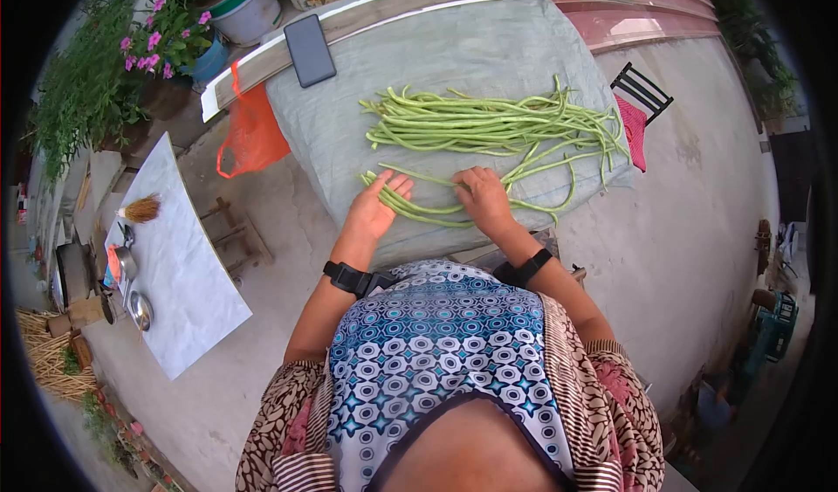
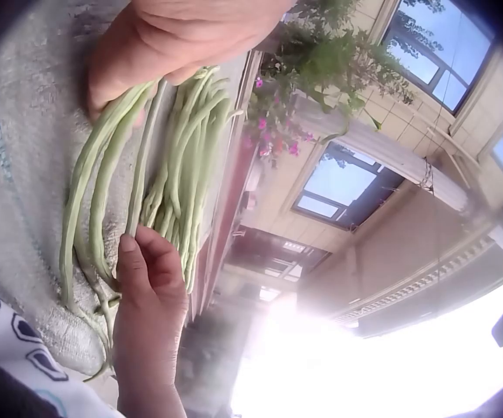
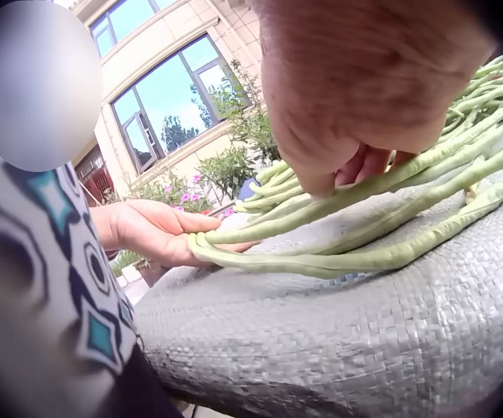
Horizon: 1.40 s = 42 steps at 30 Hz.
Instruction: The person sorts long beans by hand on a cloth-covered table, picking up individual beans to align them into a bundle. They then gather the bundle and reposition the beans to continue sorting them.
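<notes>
Long green beans (image 1: pixel 489 125) lie in a large bunch across a grey woven cover (image 1: pixel 349 125). Nearer the body, the left hand (image 1: pixel 375 208) holds the ends of a few beans (image 1: pixel 428 215). The right hand (image 1: pixel 484 197) pinches one bean between thumb and fingers, partway along its length; the left wrist view shows this right hand (image 2: pixel 154 287) on a single bean (image 2: pixel 140 183). In the right wrist view the left hand (image 3: pixel 151 231) has its fingers round the bean ends, while the right hand (image 3: pixel 364 96) is close above the beans (image 3: pixel 347 261).
A dark phone (image 1: pixel 310 51) rests at the cover's far left corner, above an orange bag (image 1: pixel 253 130). Left stands a pale table (image 1: pixel 188 274) with a small brush (image 1: pixel 141 208) and metal bowls. Potted flowers (image 1: pixel 157 51) are behind; a black-framed stool (image 1: pixel 643 93) is at right.
</notes>
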{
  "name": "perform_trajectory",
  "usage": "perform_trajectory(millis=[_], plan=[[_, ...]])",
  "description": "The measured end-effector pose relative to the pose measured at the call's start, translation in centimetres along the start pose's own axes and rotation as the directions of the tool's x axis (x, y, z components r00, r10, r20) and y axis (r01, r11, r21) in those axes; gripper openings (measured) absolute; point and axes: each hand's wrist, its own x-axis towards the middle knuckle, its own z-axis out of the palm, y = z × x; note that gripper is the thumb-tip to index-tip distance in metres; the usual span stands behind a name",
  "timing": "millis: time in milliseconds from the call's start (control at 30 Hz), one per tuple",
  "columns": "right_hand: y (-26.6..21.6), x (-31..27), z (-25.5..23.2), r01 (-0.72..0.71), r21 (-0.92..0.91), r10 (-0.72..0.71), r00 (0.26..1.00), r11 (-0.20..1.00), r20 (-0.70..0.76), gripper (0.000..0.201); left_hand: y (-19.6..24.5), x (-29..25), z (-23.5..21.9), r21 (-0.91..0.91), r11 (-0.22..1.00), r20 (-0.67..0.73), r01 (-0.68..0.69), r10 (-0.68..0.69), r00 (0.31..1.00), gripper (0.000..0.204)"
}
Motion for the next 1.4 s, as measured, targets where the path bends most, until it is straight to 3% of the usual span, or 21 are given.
perform_trajectory(millis=[100,200,300,400,500,600,733,800,933,1000,1133,1233,1333,1400], plan=[[-1.3,-0.1,0.0,0.098,0.092,-0.109,0.987,0.991,0.117,0.015,-0.3,-0.3,0.2,-0.02,0.998,0.06,-0.06,0.061,0.996,0.045],[-1.4,-1.0,0.1,0.091,0.146,-0.116,0.977,0.985,0.176,0.024,-0.7,-0.5,0.6,0.012,0.998,0.031,-0.065,0.065,0.997,0.036],[-2.3,-1.6,-1.4,0.2,0.037,-0.203,0.972,0.979,0.114,0.034,-0.4,-1.0,1.0,-0.01,0.998,0.231,-0.054,0.055,0.971,0.025],[-1.1,-2.5,-2.1,0.213,-0.114,-0.192,0.966,0.97,0.17,0.04,0.3,-3.3,4.7,0.074,0.99,0.324,-0.121,0.091,0.942,0.021],[0.9,-3.1,-2.8,0.091,-0.178,-0.076,0.993,0.98,0.086,0.035,1.0,-4.5,6.6,0.121,0.975,0.432,-0.186,0.117,0.894,0.02],[3.5,-3.0,-4.9,0.063,-0.327,-0.101,0.99,0.943,-0.101,0.029,2.1,-5.2,8.0,0.095,0.96,0.508,-0.262,0.18,0.842,0.02],[8.9,-3.4,-8.0,-0.14,-0.39,0.0,0.941,0.91,-0.339,0.02,4.3,-6.3,9.7,0.025,0.941,0.512,-0.337,0.278,0.813,0.02],[10.0,-3.6,-10.1,-0.135,-0.414,-0.043,0.918,0.9,-0.394,0.016,4.9,-6.6,10.1,0.018,0.926,0.511,-0.378,0.316,0.8,0.02],[8.3,-3.0,-15.2,-0.158,-0.419,-0.089,0.854,0.894,-0.512,0.01,4.5,-6.5,10.0,0.096,0.909,0.395,-0.405,0.339,0.854,0.021],[7.0,-2.1,-18.2,-0.124,-0.479,-0.19,0.81,0.869,-0.554,0.01,4.3,-5.9,9.7,0.121,0.907,0.332,-0.403,0.345,0.878,0.023],[5.1,0.2,-24.2,-0.153,-0.62,-0.332,0.733,0.77,-0.594,0.012,4.2,-6.0,10.2,0.393,0.78,0.291,-0.487,0.396,0.871,0.026],[4.4,2.1,-27.9,-0.148,-0.695,-0.446,0.669,0.704,-0.594,0.013,4.5,-6.2,11.3,0.442,0.747,0.317,-0.497,0.389,0.865,0.028],[5.2,4.4,-29.4,-0.154,-0.759,-0.49,0.679,0.633,-0.547,0.013,4.6,-4.7,11.8,0.411,0.778,0.369,-0.475,0.334,0.867,0.027],[8.5,6.3,-28.7,-0.19,-0.773,-0.373,0.79,0.605,-0.487,0.027,3.9,-3.0,12.1,0.448,0.775,0.324,-0.445,0.324,0.889,0.026]])
